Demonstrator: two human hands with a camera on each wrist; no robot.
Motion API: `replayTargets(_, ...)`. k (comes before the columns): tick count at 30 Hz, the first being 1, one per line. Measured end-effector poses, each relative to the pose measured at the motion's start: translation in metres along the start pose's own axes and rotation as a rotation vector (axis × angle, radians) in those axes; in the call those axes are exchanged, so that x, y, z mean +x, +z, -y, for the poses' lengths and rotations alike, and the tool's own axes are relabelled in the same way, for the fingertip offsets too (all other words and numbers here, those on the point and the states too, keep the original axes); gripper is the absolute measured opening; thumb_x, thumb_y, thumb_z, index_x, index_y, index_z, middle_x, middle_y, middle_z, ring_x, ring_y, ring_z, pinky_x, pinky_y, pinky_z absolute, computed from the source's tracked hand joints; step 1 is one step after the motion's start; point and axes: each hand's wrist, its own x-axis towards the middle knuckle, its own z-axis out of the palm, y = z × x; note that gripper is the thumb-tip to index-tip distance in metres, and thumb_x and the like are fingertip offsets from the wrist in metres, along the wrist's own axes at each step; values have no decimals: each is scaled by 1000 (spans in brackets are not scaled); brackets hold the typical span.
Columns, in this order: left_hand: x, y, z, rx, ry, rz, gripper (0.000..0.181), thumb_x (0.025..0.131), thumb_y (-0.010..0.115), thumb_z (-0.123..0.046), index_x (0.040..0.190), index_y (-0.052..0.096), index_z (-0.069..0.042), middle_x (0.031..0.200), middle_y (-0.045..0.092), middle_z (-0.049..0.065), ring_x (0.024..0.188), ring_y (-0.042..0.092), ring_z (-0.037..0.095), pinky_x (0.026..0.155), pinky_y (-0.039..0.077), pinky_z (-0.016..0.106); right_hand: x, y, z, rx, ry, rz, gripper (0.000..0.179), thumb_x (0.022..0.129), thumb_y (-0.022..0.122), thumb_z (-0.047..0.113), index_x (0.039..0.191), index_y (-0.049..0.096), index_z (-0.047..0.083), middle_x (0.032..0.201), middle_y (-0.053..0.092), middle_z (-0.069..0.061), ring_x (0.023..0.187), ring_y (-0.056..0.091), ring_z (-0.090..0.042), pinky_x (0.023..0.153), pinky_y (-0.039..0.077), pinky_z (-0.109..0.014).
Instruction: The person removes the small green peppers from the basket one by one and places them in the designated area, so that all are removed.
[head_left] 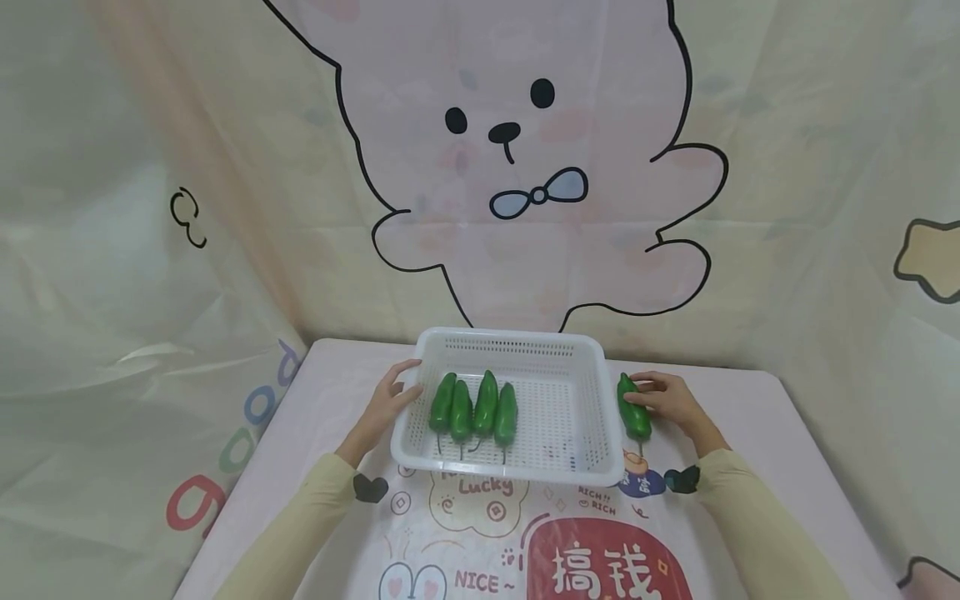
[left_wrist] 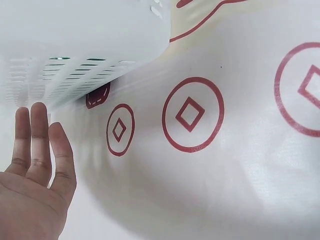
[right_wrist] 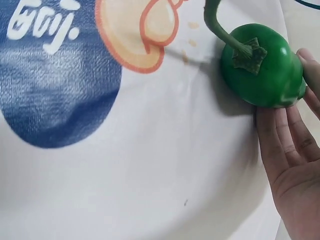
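A white perforated plastic basket (head_left: 577,433) stands on the table, seen whole in the head view. Several green peppers (head_left: 486,404) lie side by side in its left half, stems toward me. At the basket's left side is my left hand (head_left: 386,408), thumb and forefinger at the rim; in the left wrist view its other fingers (left_wrist: 41,145) are nearly straight beside the basket wall (left_wrist: 85,40). Right of the basket, my right hand (head_left: 671,402) holds another green pepper (right_wrist: 265,65) between thumb and fingers. That pepper is low over the tabletop, its curved stem pointing toward me.
The table (head_left: 750,433) has a printed white cover with red lettering and cartoon drawings. Behind it hangs a cloth backdrop (head_left: 337,292) with a large bear drawing, and similar cloth closes off both sides.
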Motion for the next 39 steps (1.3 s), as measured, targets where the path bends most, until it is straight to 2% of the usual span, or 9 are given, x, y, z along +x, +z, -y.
replayTargets(9,0,0,-1,-11,1,7,58,105,60,-25,157,34,-20,144,48,26,118,58,49,83,60,55,-6,-7,-1,24,-18,31,73,93,76,37,145,47,-6,135,55,-32,120,57,-45,90,59,-45)
replayTargets(15,0,0,0,-28,10,17,60,105,59,-24,158,31,-17,144,46,29,118,56,53,83,59,57,-13,-14,-1,7,-28,53,76,94,75,39,148,43,-5,139,52,-33,126,52,-48,94,56,-48)
replayTargets(21,0,-1,-1,-17,-6,7,57,104,61,-26,155,37,-23,140,51,24,115,60,46,81,61,50,-21,-19,-6,31,-40,-13,69,99,68,36,149,42,-4,141,50,-32,125,53,-46,95,56,-43)
replayTargets(24,0,-1,0,-12,-5,2,56,104,61,-27,155,37,-23,140,52,24,114,61,45,80,62,48,-25,-20,-8,90,-62,-67,65,100,67,34,148,44,-3,141,50,-31,121,58,-38,92,57,-36)
replayTargets(30,1,-1,2,-20,-4,13,57,104,60,-27,156,35,-22,141,50,24,116,60,46,81,62,48,-31,-19,-5,217,-110,-136,64,99,69,32,145,46,-7,134,54,-32,100,65,-5,85,59,-27)
replayTargets(33,1,-1,2,-35,-6,28,59,106,58,-24,158,32,-18,142,48,28,117,57,51,82,61,53,-33,-18,0,281,-117,-167,63,99,69,31,144,47,-8,129,60,-26,98,67,-4,84,59,-27)
replayTargets(36,-5,0,-11,-43,-7,43,58,106,57,-19,158,31,-14,141,48,30,118,56,54,84,59,57,-34,-17,7,333,-123,-185,61,99,68,31,142,48,-8,128,61,-25,99,68,-8,85,58,-26)
replayTargets(39,-12,1,-25,-40,-9,51,57,106,55,-15,157,31,-10,141,47,32,118,54,55,86,58,59,-35,-15,18,393,-132,-184,53,100,68,27,139,52,-5,121,67,-13,100,68,-8,86,58,-27)
